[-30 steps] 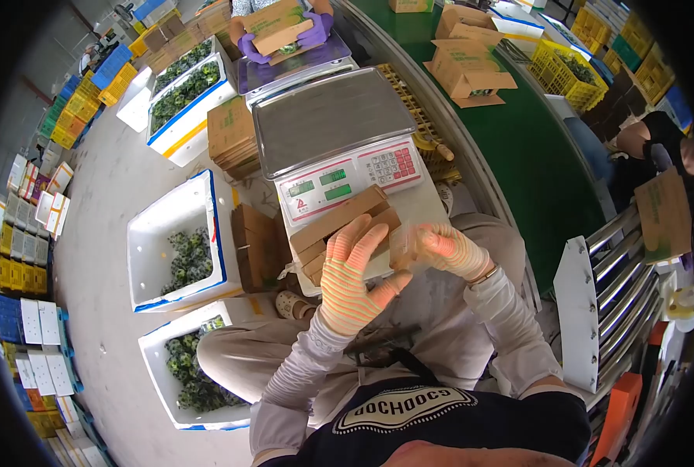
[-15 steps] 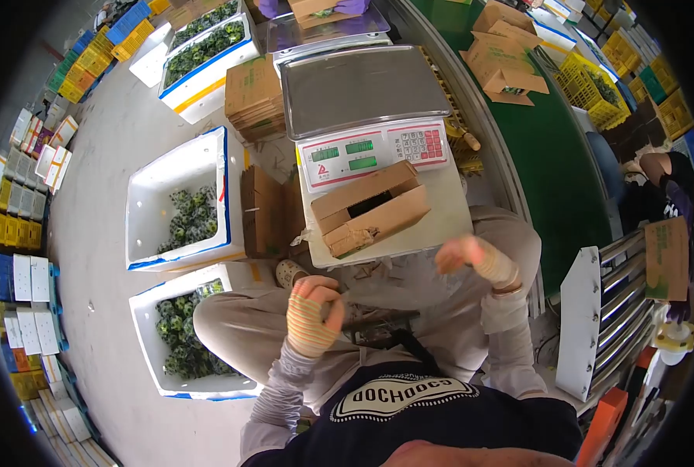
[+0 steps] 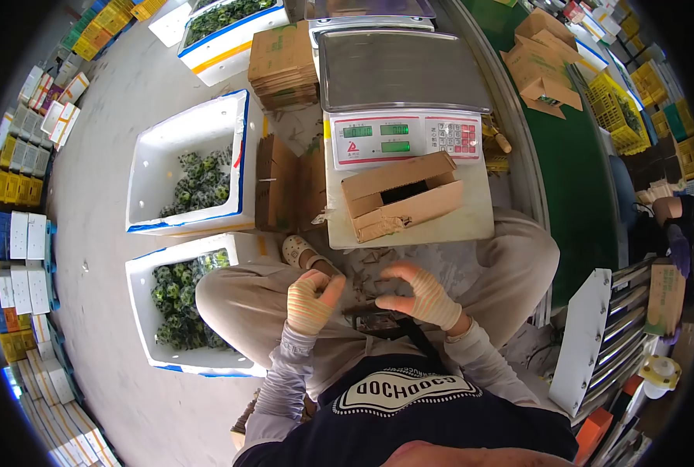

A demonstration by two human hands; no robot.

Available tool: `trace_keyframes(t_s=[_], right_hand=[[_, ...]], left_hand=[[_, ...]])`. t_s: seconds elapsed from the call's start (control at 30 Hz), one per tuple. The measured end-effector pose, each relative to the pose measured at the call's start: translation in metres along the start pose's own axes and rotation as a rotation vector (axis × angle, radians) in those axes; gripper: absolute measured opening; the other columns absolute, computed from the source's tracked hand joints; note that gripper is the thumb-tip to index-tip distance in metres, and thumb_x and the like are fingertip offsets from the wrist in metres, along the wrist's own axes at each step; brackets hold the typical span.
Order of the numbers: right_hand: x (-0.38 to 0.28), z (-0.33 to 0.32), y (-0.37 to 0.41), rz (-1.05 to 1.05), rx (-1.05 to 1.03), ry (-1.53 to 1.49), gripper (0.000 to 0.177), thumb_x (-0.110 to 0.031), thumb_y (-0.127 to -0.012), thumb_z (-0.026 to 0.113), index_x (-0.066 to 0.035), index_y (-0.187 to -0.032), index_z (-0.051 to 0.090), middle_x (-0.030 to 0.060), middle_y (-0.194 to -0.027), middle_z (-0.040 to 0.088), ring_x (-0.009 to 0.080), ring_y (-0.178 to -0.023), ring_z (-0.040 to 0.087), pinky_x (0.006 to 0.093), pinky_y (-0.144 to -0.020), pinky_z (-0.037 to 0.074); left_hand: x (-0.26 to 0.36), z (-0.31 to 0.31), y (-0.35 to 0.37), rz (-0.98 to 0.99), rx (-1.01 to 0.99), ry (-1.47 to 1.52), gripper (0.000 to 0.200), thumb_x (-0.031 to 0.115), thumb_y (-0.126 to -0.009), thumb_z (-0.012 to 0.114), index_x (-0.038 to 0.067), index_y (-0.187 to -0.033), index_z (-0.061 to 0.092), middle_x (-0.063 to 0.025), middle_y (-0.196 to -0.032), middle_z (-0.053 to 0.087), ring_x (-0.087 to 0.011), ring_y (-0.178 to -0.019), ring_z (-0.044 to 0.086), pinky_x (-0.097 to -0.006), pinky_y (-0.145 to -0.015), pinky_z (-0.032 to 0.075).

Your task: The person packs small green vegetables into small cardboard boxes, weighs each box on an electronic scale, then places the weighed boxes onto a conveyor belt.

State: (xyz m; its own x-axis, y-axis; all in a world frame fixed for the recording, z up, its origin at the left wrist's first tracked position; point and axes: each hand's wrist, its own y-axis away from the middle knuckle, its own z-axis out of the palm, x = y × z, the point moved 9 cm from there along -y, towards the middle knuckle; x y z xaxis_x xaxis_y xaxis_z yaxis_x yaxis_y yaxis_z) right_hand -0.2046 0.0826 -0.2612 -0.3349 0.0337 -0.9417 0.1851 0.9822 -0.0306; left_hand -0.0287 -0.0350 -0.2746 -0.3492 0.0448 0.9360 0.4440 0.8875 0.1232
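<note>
My left hand [image 3: 311, 302], in a striped fingerless glove, hovers over my lap with loosely bent fingers and the thumb apart; I see nothing in it. Facing it, my right hand [image 3: 423, 296] wears a similar glove, its thumb and fingers spread apart around nothing. Both are nearer to me than a small brown cardboard carton [image 3: 432, 200], which lies tilted with a dark slot along its top. That carton rests on the cream front ledge of a weighing scale [image 3: 405, 71], below the lit green displays and keypad. Neither hand touches the carton or scale.
At left, two white foam boxes [image 3: 146, 175] [image 3: 138, 311] hold dark green produce. Flattened cartons [image 3: 282, 58] are stacked beside the scale. A green conveyor belt [image 3: 576, 210] runs along the right, near a metal roller stand [image 3: 623, 335]. Another person's arm [image 3: 670, 210] shows at far right.
My right hand has moved left and down, closer to my left hand over my lap. The head view has shifted, so the scale and carton appear farther right and higher.
</note>
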Motion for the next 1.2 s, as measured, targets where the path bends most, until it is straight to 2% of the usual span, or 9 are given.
trace_keyframes(t_s=[0.07, 0.33, 0.43, 0.5, 0.63, 0.73, 1.1, 1.17, 1.2], right_hand=[[-0.006, -0.021, -0.003, -0.074, 0.22, 0.045, 0.039, -0.015, -0.075, 0.082, -0.005, -0.106, 0.062, 0.0114, -0.106, 0.062, 0.0263, -0.099, 0.061, 0.0345, -0.086, 0.049], [-0.073, -0.171, -0.039, -0.307, 0.839, 0.582, 0.033, -0.01, -0.078, 0.078, -0.006, -0.106, 0.061, 0.0139, -0.114, 0.061, 0.03, -0.103, 0.059, 0.0377, -0.09, 0.048], [0.003, -0.266, -0.088, 0.131, 0.612, 0.999, 0.037, -0.019, -0.086, 0.069, -0.013, -0.121, 0.057, 0.0157, -0.119, 0.06, 0.0348, -0.112, 0.057, 0.0428, -0.094, 0.047], [0.068, -0.296, -0.117, 0.467, 0.371, 1.202, 0.045, -0.026, -0.089, 0.063, -0.018, -0.131, 0.05, 0.0165, -0.124, 0.057, 0.0368, -0.117, 0.055, 0.0458, -0.097, 0.046], [0.144, -0.305, -0.139, 0.755, 0.12, 1.214, 0.055, -0.027, -0.089, 0.061, -0.019, -0.139, 0.04, 0.0187, -0.134, 0.051, 0.0389, -0.122, 0.053, 0.0469, -0.099, 0.046], [0.176, -0.309, -0.149, 0.752, 0.149, 1.179, 0.053, -0.026, -0.09, 0.059, -0.016, -0.139, 0.04, 0.0196, -0.133, 0.054, 0.0387, -0.121, 0.055, 0.0473, -0.098, 0.047], [0.169, -0.34, -0.152, 0.591, 0.173, 1.248, 0.037, -0.036, -0.095, 0.042, -0.008, -0.11, 0.061, 0.0232, -0.111, 0.065, 0.0419, -0.105, 0.062, 0.0503, -0.09, 0.05], [0.146, -0.344, -0.138, 0.636, 0.33, 1.211, 0.038, -0.038, -0.094, 0.044, -0.012, -0.115, 0.061, 0.0216, -0.113, 0.066, 0.0404, -0.107, 0.061, 0.0484, -0.092, 0.049], [0.141, -0.338, -0.134, 0.558, 0.393, 1.135, 0.043, -0.042, -0.091, 0.05, -0.013, -0.121, 0.06, 0.0195, -0.114, 0.066, 0.0395, -0.107, 0.061, 0.0461, -0.092, 0.049]], left_hand=[[0.01, -0.007, -0.007, 0.187, 0.066, -0.194, 0.033, 0.016, -0.079, 0.077, -0.002, -0.063, 0.055, -0.005, -0.055, 0.047, -0.0107, -0.053, 0.039, -0.0299, -0.048, 0.035], [0.006, -0.027, -0.052, 0.003, 0.187, -0.154, 0.031, 0.012, -0.074, 0.078, 0.003, -0.065, 0.05, -0.0009, -0.056, 0.047, -0.0082, -0.055, 0.039, -0.0273, -0.052, 0.039], [0.016, -0.036, -0.065, -0.058, 0.133, -0.258, 0.06, 0.011, -0.071, 0.079, 0.007, -0.127, 0.058, -0.0018, -0.056, 0.048, -0.0137, -0.051, 0.042, -0.0309, -0.053, 0.044], [-0.002, -0.023, -0.084, -0.059, -0.051, -0.259, 0.093, 0.011, -0.07, 0.079, 0.015, -0.151, 0.034, -0.0013, -0.056, 0.048, -0.0126, -0.051, 0.043, -0.03, -0.055, 0.045], [0.007, 0.015, -0.103, -0.007, -0.269, -0.199, 0.071, 0.013, -0.075, 0.075, 0.016, -0.141, 0.049, -0.0084, -0.066, 0.061, -0.022, -0.063, 0.059, -0.0329, -0.067, 0.05], [0.007, 0.024, -0.105, -0.047, -0.334, -0.207, 0.028, 0.012, -0.082, 0.067, 0.003, -0.108, 0.07, -0.0167, -0.091, 0.071, -0.0186, -0.084, 0.066, -0.0316, -0.077, 0.052], [-0.025, -0.001, -0.094, -0.057, -0.366, -0.332, 0.019, 0.009, -0.083, 0.067, 0.004, -0.101, 0.072, -0.0097, -0.08, 0.067, -0.0161, -0.073, 0.062, -0.0285, -0.072, 0.051], [0.015, -0.001, -0.081, 0.344, -0.291, -0.344, 0.02, 0.008, -0.084, 0.066, 0.001, -0.102, 0.07, -0.0075, -0.078, 0.064, -0.0131, -0.072, 0.058, -0.0276, -0.069, 0.049], [0.0, 0.002, -0.088, -0.008, -0.292, -0.092, 0.02, 0.008, -0.086, 0.065, -0.001, -0.103, 0.069, -0.0073, -0.08, 0.064, -0.012, -0.074, 0.057, -0.0284, -0.069, 0.048]])
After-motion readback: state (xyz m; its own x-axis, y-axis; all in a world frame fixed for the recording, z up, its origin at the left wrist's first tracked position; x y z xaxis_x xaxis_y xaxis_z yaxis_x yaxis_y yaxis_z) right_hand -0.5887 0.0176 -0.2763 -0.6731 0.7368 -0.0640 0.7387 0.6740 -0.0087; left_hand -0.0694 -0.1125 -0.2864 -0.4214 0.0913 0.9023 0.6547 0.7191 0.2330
